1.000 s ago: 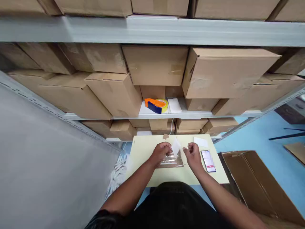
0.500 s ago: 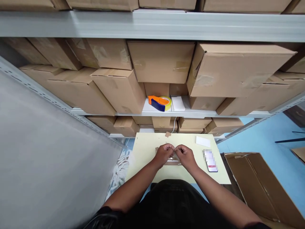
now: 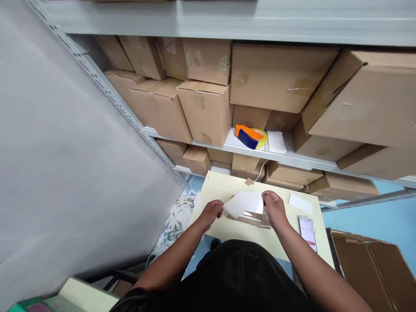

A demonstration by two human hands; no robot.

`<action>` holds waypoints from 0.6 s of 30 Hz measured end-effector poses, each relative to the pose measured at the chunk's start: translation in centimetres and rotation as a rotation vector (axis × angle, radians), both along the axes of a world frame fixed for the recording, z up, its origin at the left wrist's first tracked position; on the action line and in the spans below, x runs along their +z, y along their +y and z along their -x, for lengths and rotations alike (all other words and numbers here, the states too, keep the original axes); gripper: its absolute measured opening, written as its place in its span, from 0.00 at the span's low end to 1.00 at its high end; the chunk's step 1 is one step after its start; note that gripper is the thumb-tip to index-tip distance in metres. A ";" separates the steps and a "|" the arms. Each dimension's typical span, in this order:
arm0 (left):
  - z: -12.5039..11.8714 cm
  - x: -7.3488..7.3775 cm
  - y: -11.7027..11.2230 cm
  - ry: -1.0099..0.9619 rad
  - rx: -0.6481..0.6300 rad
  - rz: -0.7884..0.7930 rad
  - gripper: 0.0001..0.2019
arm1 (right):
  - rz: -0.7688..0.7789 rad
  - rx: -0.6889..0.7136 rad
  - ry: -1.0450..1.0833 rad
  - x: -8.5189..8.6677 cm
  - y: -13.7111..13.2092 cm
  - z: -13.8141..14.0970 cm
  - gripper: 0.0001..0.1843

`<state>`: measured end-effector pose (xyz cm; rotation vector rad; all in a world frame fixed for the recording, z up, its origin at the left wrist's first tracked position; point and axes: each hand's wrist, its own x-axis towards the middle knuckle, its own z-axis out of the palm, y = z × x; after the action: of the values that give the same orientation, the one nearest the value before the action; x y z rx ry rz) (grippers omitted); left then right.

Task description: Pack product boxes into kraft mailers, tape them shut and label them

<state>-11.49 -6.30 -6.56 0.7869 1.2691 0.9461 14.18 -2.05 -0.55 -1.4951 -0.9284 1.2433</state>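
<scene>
A white sheet [image 3: 248, 201] is stretched between my two hands above the table, its left end drawn to a folded point. My left hand [image 3: 211, 214] pinches that pointed corner, fingers closed. With thumb and fingers closed, my right hand [image 3: 274, 209] grips the sheet's right edge. Right under the sheet lies a small flat cardboard box [image 3: 250, 222] with a shiny clear film on top; the sheet hides much of it. Whether the film is joined to the sheet, I cannot tell.
The pale table [image 3: 247, 238] also bears a phone [image 3: 307, 232], a white card stack [image 3: 300, 203] and a cardboard scrap [image 3: 249, 182]. A tape dispenser [image 3: 250, 137] sits on the shelf among cardboard boxes. White strips [image 3: 177, 221] litter the floor left; an open carton [image 3: 373, 260] stands right.
My hands were together over the box and have drawn apart, with the white sheet now spread between them. The view has turned to the left.
</scene>
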 end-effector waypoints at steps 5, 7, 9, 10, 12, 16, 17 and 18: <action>6.9 -1.5 -2.7 0.065 0.100 0.035 0.08 | -0.013 0.085 0.013 0.2 0.2 1.6 0.08; 9.5 -1.5 -3.3 0.112 0.127 0.036 0.09 | -0.007 0.089 0.021 0.1 0.2 2.1 0.08; 12.2 -1.6 -3.6 0.172 0.168 0.030 0.10 | 0.003 0.073 0.020 0.3 0.3 2.5 0.08; 13.5 -1.7 -3.7 0.212 0.192 0.031 0.10 | 0.006 0.062 0.016 0.5 0.4 2.7 0.08; 16.2 -2.1 -3.7 0.319 0.232 0.040 0.10 | 0.004 0.045 0.006 0.9 0.4 2.8 0.09; 20.8 -3.8 -3.4 0.648 0.222 0.133 0.11 | -0.003 0.026 -0.003 1.8 0.0 2.9 0.09; 21.7 -4.2 -3.2 0.737 0.201 0.174 0.11 | -0.002 0.019 0.002 2.0 -0.2 2.8 0.09; 22.5 -4.6 -3.0 0.795 0.186 0.204 0.11 | -0.001 0.010 0.007 2.1 -0.3 2.7 0.09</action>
<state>-33.99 -9.26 -11.15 0.9299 2.1211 0.6372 11.44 -2.39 1.57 -1.4861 -0.9324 1.2546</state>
